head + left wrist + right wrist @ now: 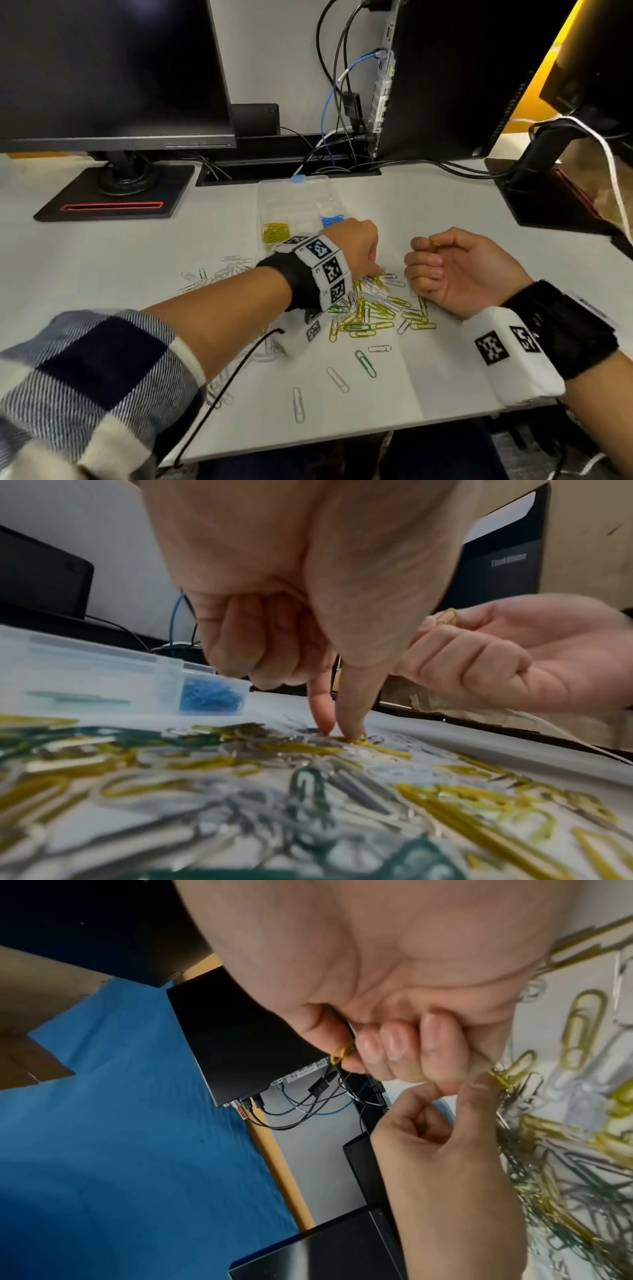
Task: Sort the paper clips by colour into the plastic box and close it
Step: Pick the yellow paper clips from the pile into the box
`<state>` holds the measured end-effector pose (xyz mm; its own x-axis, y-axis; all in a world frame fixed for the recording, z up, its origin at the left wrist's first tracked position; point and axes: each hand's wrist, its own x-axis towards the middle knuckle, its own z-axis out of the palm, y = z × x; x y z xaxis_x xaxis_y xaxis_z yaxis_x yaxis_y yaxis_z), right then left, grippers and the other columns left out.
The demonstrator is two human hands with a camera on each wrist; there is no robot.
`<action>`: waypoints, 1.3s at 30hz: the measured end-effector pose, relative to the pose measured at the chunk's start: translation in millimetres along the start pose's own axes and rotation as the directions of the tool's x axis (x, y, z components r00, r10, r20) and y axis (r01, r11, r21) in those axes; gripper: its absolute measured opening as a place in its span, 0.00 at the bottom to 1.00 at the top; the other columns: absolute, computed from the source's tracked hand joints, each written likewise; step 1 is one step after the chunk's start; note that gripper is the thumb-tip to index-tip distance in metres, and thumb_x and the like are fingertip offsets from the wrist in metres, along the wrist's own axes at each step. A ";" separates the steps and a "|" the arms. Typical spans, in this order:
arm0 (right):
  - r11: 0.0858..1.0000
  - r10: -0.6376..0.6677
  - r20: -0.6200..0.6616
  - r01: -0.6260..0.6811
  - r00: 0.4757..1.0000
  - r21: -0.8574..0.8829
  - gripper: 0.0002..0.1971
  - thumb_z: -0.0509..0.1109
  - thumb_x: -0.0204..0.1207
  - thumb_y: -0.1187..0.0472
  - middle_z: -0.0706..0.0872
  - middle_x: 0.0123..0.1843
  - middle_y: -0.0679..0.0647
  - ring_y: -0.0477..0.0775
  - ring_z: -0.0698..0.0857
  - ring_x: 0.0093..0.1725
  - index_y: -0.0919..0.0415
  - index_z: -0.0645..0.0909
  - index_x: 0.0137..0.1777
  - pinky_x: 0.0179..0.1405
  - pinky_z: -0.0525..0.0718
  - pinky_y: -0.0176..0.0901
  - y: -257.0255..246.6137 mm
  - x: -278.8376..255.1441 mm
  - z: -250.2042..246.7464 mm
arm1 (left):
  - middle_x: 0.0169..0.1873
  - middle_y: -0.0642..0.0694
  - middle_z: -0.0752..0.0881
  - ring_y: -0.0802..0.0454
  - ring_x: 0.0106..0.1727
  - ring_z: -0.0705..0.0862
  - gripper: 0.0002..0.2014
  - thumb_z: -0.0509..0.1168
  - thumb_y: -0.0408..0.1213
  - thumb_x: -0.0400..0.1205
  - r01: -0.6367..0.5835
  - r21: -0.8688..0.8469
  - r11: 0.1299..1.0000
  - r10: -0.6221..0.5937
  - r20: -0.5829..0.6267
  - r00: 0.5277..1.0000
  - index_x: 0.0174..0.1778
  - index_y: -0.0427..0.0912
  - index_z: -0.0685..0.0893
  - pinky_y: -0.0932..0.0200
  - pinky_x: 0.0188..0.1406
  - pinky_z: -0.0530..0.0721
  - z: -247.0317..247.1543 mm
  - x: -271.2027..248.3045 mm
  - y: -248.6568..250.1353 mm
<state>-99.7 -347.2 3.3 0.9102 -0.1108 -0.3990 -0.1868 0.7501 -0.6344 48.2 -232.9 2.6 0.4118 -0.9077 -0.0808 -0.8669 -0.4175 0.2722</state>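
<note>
Left hand (356, 250) pinches a yellow clip (359, 741) in the pile (fingertips down); right hand's (455, 270) grip holds yellow clips (435, 244).

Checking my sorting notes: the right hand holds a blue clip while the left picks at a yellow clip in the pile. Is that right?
Not quite. The clip held in the right hand is yellow, not blue; the left wrist view shows it, and the right wrist view agrees. The left hand does pick at a yellow clip in the pile.

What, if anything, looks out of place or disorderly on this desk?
Only the loose heap of paper clips: yellow, green and silver clips lie mixed and tangled on the desk before the open plastic box. Nothing looks damaged.
</note>
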 end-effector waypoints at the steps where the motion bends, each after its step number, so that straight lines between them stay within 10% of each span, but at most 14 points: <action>1: 1.000 -0.015 -0.005 0.015 1.000 0.007 0.06 0.57 0.71 0.61 0.59 0.30 0.47 0.45 0.57 0.29 0.58 0.73 0.34 0.27 0.59 0.36 -0.1 0.5 -0.1 | 0.46 0.47 0.84 0.48 0.46 0.83 0.10 0.72 0.48 0.77 0.002 0.019 1.000 -0.002 0.002 1.000 0.44 0.45 0.85 0.58 0.40 0.80 1.1 0.9 1.1; 24: 1.000 0.000 0.013 0.000 1.000 0.009 0.19 0.81 0.53 0.70 0.63 0.27 0.48 0.46 0.64 0.23 0.62 0.79 0.44 0.19 0.66 0.37 -3.2 7.2 -12.3 | 0.32 0.55 0.76 0.50 0.42 0.82 0.04 0.69 0.41 0.79 -0.143 0.079 0.987 0.135 0.102 0.986 0.41 0.48 0.81 0.59 0.36 0.76 -1.5 11.2 -5.1; 30: 0.999 -0.025 -0.114 0.019 0.993 -0.050 0.08 0.56 0.79 0.65 0.61 0.27 0.47 0.45 0.62 0.22 0.60 0.76 0.44 0.19 0.63 0.35 -2.6 8.4 -8.3 | 0.32 0.54 0.79 0.50 0.41 0.83 0.03 0.68 0.41 0.78 -0.188 0.108 0.976 0.160 0.226 0.961 0.43 0.46 0.83 0.59 0.41 0.82 -10.2 15.5 -2.2; 39: 0.999 -0.031 -0.098 0.029 0.995 -0.029 0.04 0.61 0.72 0.66 0.61 0.26 0.47 0.45 0.63 0.21 0.60 0.76 0.44 0.17 0.65 0.35 -7.9 7.4 -8.6 | 0.27 0.56 0.75 0.55 0.32 0.76 0.03 0.65 0.39 0.79 -0.240 0.113 0.964 0.223 0.150 0.963 0.40 0.47 0.79 0.62 0.36 0.74 -5.0 14.0 -8.0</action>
<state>-94.6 -359.6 -0.3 0.8751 -0.1974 -0.4419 -0.1712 0.7276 -0.6642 62.3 -242.1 4.0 0.1614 -0.9736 -0.1616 -0.9666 -0.1890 0.1734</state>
